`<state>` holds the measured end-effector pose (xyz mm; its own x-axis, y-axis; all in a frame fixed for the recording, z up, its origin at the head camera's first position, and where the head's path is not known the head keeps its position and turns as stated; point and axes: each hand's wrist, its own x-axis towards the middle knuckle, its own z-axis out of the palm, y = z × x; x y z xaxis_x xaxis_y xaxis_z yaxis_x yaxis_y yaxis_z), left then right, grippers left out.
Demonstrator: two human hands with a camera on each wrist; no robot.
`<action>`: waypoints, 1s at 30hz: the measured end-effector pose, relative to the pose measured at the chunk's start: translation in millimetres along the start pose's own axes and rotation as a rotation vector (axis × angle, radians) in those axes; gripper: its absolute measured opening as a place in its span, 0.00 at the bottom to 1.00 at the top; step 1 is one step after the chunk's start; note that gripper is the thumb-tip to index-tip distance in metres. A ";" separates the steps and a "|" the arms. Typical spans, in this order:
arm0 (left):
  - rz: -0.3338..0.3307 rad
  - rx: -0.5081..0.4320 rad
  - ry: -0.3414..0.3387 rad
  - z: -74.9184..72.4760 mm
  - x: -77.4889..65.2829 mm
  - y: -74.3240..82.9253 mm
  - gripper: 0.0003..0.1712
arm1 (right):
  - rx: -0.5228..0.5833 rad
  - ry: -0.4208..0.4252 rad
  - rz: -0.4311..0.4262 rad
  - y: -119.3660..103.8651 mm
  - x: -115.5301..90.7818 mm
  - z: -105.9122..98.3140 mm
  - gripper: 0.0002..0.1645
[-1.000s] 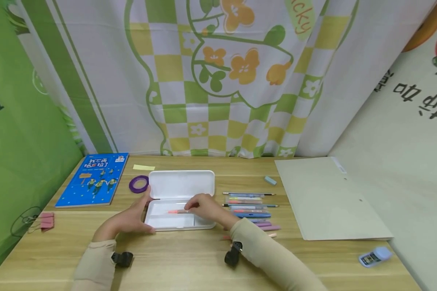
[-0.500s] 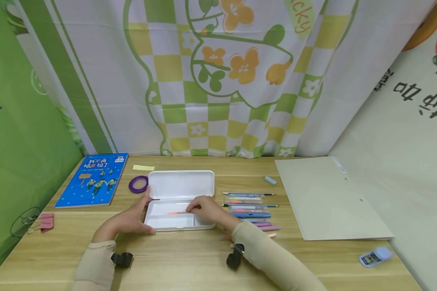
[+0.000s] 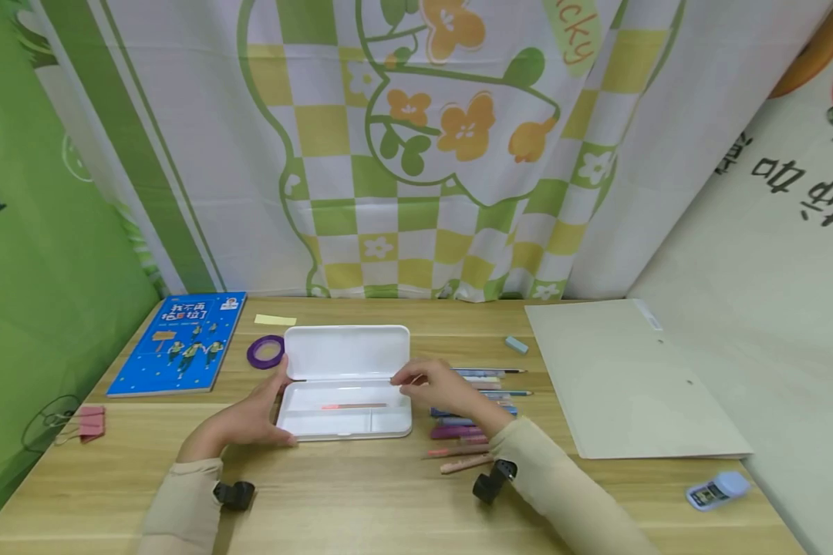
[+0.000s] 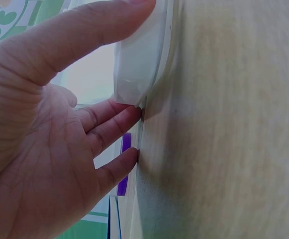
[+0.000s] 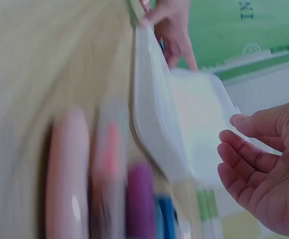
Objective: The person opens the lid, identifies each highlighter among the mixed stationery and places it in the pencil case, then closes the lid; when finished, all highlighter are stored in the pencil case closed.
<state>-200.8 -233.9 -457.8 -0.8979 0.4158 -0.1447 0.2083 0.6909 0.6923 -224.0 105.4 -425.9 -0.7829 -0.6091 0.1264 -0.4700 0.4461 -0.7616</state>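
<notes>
A white pencil case (image 3: pixel 347 353) lies on the table with its lid raised at the back. One slim pen (image 3: pixel 354 406) with a pink end rests in its rear compartment. My left hand (image 3: pixel 253 412) holds the case's left end, thumb at the front corner and fingers along the side; the left wrist view shows the fingertips down at the table. Nothing is in my right hand (image 3: pixel 444 389), which hovers by the case's right end with fingers loosely bent. Under that hand and forearm lies a row of pens and pencils (image 3: pixel 451 433), partly hidden.
Left of the case are a purple tape roll (image 3: pixel 265 352), a yellow paper strip (image 3: pixel 274 320), a blue book (image 3: pixel 180 347) and a pink binder clip (image 3: pixel 91 423). To the right lie an eraser (image 3: pixel 517 344), a beige folder (image 3: pixel 632 385) and a glue bottle (image 3: pixel 716 491).
My right hand has let go of the pen in the case and moved right, out over the row of pens. The left hand has stayed on the case.
</notes>
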 end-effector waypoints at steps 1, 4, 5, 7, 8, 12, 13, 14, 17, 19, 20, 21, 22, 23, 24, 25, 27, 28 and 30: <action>0.000 0.001 0.000 0.0 0.0 0.1 0.79 | 0.000 0.007 0.004 3.0 -3.5 -5.6 0.11; 0.001 0.002 0.000 0.0 -0.4 0.7 0.79 | -0.005 0.034 0.006 12.5 -14.1 -21.3 0.11; 0.001 0.004 0.000 -0.1 -0.6 0.9 0.79 | -0.005 0.040 0.009 15.6 -17.8 -26.0 0.11; -0.002 0.003 0.000 -0.3 -1.0 1.3 0.79 | -0.006 0.050 0.027 21.5 -24.8 -34.5 0.11; -0.003 0.003 0.000 -0.4 -1.2 1.6 0.79 | -0.009 0.051 0.040 24.4 -28.1 -38.4 0.12; -0.004 0.000 -0.001 -0.7 -1.5 2.5 0.79 | -0.031 0.053 0.107 37.4 -40.1 -51.5 0.12; -0.004 -0.001 0.000 -0.7 -1.4 2.6 0.79 | -0.033 0.055 0.124 41.2 -42.2 -54.2 0.12; -0.002 0.000 0.000 -0.6 -1.2 2.5 0.79 | -0.030 0.058 0.132 45.1 -43.9 -56.8 0.12; 0.002 0.001 0.000 0.0 -0.3 2.2 0.79 | -0.025 0.073 0.140 56.8 -48.3 -64.1 0.12; 0.006 0.001 0.000 0.7 0.3 1.9 0.79 | -0.026 0.078 0.122 58.7 -50.4 -69.1 0.11; 0.007 0.002 -0.001 0.9 0.5 1.7 0.79 | -0.032 0.082 0.109 62.2 -50.8 -71.1 0.11; 0.006 0.001 -0.002 1.1 0.5 1.6 0.79 | -0.047 0.085 0.109 64.9 -51.1 -72.9 0.11; 0.006 -0.001 -0.003 1.2 0.4 1.5 0.79 | -0.070 0.090 0.108 67.4 -50.9 -74.4 0.11; 0.006 -0.002 -0.004 1.2 0.1 1.3 0.79 | -0.093 0.095 0.112 69.7 -50.5 -75.7 0.10; 0.005 -0.002 -0.004 1.1 -0.2 1.2 0.79 | -0.116 0.102 0.118 71.7 -49.4 -76.7 0.10; 0.006 -0.002 -0.005 0.9 -0.5 1.1 0.78 | -0.138 0.108 0.126 73.1 -48.3 -77.5 0.10; 0.007 -0.003 -0.006 0.3 -1.1 0.7 0.78 | -0.167 0.112 0.150 81.8 -45.0 -78.5 0.10; 0.010 -0.002 -0.006 0.0 -1.3 0.5 0.78 | -0.178 0.111 0.154 83.8 -43.4 -79.0 0.09; 0.013 0.000 -0.004 -0.4 -1.3 0.2 0.78 | -0.179 0.100 0.156 86.9 -40.8 -80.0 0.10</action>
<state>-199.7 -234.5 -457.3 -0.8935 0.4272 -0.1386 0.2202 0.6856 0.6939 -265.6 221.4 -446.4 -0.8839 -0.4599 0.0853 -0.3982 0.6440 -0.6533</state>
